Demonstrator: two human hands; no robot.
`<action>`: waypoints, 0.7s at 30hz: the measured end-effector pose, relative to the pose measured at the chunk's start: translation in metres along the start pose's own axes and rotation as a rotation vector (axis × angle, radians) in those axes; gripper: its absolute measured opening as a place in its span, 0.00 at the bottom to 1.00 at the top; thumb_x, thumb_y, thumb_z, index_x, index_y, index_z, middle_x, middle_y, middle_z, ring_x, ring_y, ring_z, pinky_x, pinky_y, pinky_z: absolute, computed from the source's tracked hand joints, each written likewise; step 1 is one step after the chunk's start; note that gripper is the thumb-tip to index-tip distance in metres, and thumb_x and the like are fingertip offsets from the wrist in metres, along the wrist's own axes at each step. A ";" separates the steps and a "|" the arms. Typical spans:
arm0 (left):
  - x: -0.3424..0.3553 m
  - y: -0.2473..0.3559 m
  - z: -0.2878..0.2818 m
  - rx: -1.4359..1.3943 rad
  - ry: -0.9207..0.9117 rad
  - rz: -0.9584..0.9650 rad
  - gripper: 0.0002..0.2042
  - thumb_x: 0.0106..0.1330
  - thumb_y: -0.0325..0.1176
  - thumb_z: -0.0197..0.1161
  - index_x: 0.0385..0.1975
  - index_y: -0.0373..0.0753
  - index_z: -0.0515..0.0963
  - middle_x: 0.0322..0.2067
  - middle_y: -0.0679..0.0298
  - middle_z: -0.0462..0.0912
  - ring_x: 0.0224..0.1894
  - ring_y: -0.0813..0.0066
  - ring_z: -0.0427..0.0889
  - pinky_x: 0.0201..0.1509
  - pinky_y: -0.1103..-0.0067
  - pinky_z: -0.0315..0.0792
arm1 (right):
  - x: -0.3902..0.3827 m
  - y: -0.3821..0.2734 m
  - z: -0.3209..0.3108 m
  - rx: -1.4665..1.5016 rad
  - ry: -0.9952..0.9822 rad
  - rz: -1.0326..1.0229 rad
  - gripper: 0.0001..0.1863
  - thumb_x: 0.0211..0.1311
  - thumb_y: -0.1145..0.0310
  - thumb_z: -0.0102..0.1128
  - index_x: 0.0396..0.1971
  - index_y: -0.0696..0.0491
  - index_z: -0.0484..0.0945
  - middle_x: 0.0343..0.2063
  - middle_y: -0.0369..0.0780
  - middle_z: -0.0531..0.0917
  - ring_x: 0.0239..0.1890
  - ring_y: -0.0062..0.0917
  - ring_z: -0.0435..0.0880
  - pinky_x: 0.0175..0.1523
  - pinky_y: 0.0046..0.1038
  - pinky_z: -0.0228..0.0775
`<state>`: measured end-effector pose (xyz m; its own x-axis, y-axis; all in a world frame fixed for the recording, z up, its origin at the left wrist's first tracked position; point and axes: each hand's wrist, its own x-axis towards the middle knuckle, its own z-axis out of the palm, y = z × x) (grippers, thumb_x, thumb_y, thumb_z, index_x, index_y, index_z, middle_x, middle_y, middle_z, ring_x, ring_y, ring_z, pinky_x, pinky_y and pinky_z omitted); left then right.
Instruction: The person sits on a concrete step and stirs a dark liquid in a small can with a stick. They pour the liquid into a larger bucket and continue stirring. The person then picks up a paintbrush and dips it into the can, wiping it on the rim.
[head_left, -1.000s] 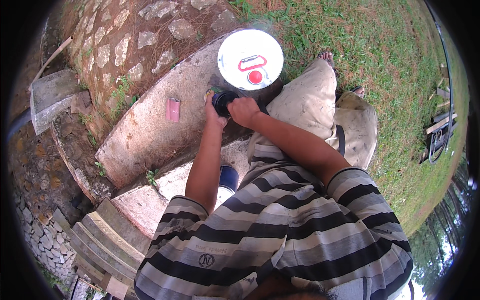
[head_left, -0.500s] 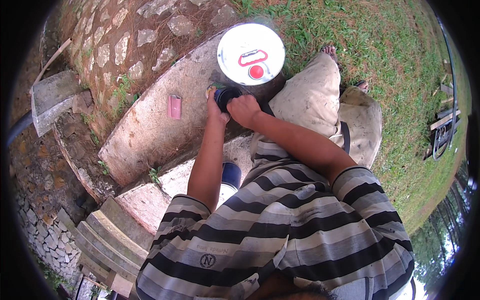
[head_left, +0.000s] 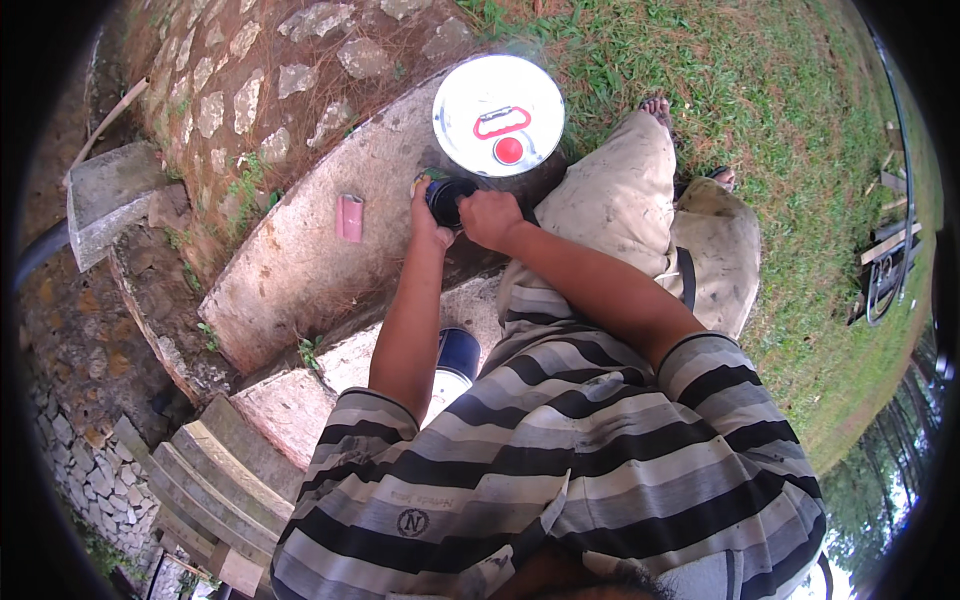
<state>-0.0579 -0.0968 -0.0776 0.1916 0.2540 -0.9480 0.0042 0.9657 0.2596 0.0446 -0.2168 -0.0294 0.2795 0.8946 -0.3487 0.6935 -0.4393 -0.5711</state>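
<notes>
A small can (head_left: pixel 447 203) with a dark inside and a coloured label tilts over the concrete ledge, its mouth toward me. Wrapped round its left side is my left hand (head_left: pixel 428 222). My right hand (head_left: pixel 490 219) is closed at the can's right rim, fingers bent inward. What it grips there, if anything, is hidden by the fingers. Just beyond both hands stands a large round metal tin (head_left: pixel 470 80) with a white lid, a red-edged handle and a red cap. To the left, a pink folded piece (head_left: pixel 349 218) lies on the ledge.
The pale concrete ledge (head_left: pixel 270 290) runs diagonally beneath the work. A dark blue and white container (head_left: pixel 459 352) stands by my left forearm. Stacked boards (head_left: pixel 215 470) are at lower left, a concrete block (head_left: pixel 115 190) farther up. Grass (head_left: pixel 800 130) spreads to the right.
The can and both hands stay almost in place, with the can's mouth shifted slightly. My right hand has moved a little at the rim. The whole view has shifted slightly.
</notes>
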 end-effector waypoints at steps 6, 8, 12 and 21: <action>0.010 0.004 -0.006 -0.038 -0.101 -0.029 0.27 0.65 0.60 0.65 0.48 0.40 0.82 0.41 0.55 0.89 0.40 0.57 0.89 0.43 0.61 0.86 | -0.007 -0.009 -0.013 0.034 -0.052 -0.017 0.17 0.75 0.59 0.50 0.47 0.53 0.84 0.37 0.48 0.90 0.40 0.45 0.91 0.45 0.47 0.82; 0.017 0.006 -0.014 -0.047 -0.158 -0.070 0.27 0.65 0.60 0.65 0.47 0.40 0.82 0.40 0.55 0.88 0.39 0.58 0.89 0.43 0.62 0.87 | -0.009 -0.009 -0.014 -0.065 -0.052 -0.048 0.15 0.74 0.61 0.52 0.48 0.52 0.83 0.36 0.46 0.90 0.40 0.42 0.92 0.43 0.44 0.83; 0.017 0.000 -0.006 -0.061 -0.058 -0.027 0.26 0.65 0.58 0.67 0.47 0.40 0.81 0.39 0.56 0.88 0.38 0.59 0.88 0.40 0.66 0.87 | -0.008 -0.008 -0.008 -0.264 -0.043 -0.155 0.12 0.68 0.64 0.57 0.45 0.51 0.85 0.34 0.39 0.92 0.38 0.32 0.93 0.39 0.38 0.83; 0.008 -0.006 -0.005 -0.080 0.046 0.098 0.23 0.63 0.54 0.71 0.46 0.43 0.79 0.39 0.59 0.86 0.38 0.61 0.87 0.38 0.70 0.86 | -0.007 -0.013 0.013 -0.236 -0.003 -0.219 0.14 0.67 0.66 0.57 0.44 0.56 0.85 0.29 0.40 0.91 0.32 0.33 0.93 0.35 0.37 0.83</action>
<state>-0.0612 -0.1007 -0.0877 0.1417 0.3482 -0.9267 -0.0908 0.9367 0.3381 0.0255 -0.2185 -0.0291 0.1050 0.9654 -0.2387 0.8721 -0.2048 -0.4445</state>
